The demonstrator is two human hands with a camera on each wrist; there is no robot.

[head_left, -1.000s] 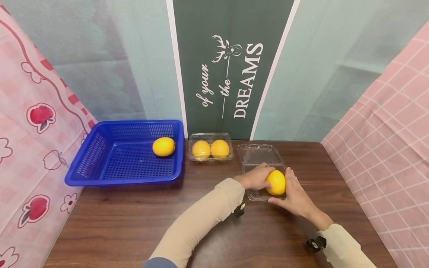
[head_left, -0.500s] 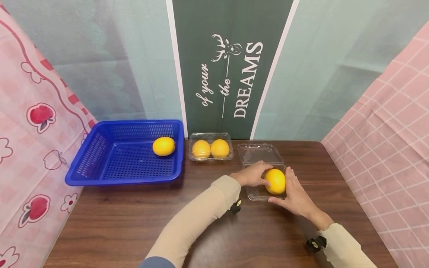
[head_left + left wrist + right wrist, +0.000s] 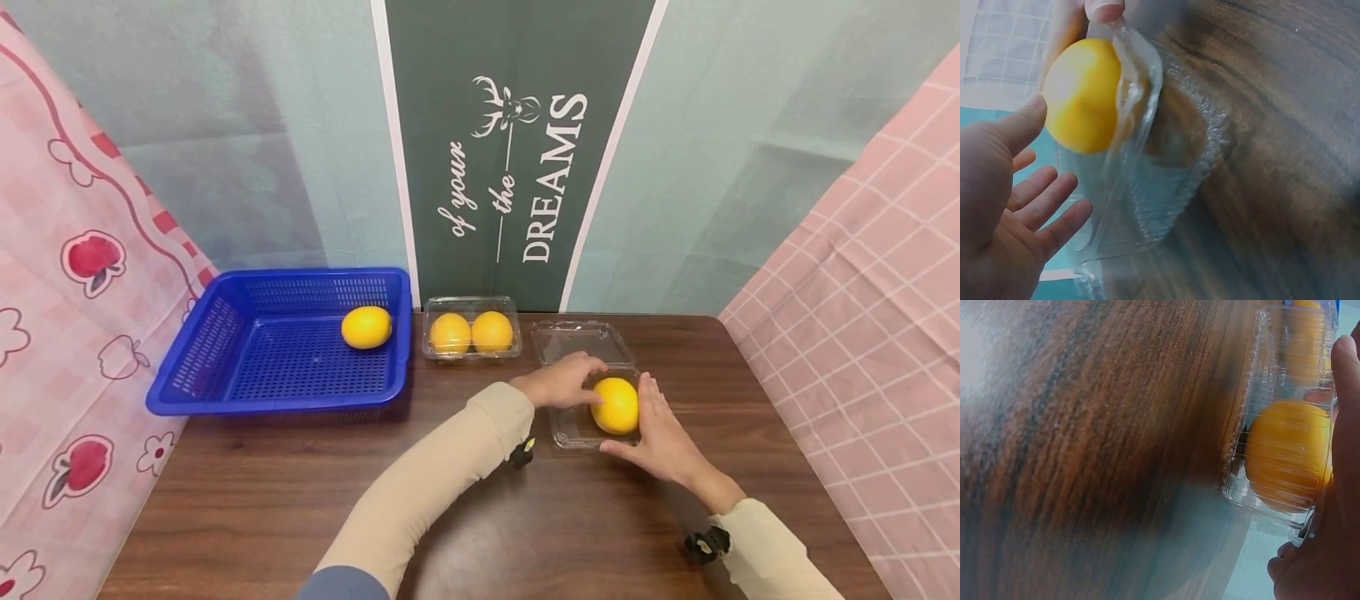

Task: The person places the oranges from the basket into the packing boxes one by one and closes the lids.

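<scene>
A yellow orange (image 3: 615, 406) (image 3: 1082, 94) (image 3: 1288, 456) lies in the right half of an open clear plastic box (image 3: 572, 427) near the middle of the table. My left hand (image 3: 562, 383) (image 3: 1004, 206) hovers at the box's left rear corner, palm open and fingers straight, just off the fruit and holding nothing. My right hand (image 3: 658, 433) (image 3: 1322, 562) grips the box's front right corner, with its thumb along the front rim and its fingers up the right side. The box's lid (image 3: 577, 342) lies folded back behind it.
A blue mesh basket (image 3: 277, 404) with one orange (image 3: 366, 327) stands at the back left. A closed clear box (image 3: 471, 333) holding two oranges sits beside it. Pink cloths hang at both sides, and a printed backdrop stands behind the wooden table (image 3: 300, 500).
My left hand has let go of the orange and drawn back to the left. The orange now rests in the box. The right hand has kept its hold.
</scene>
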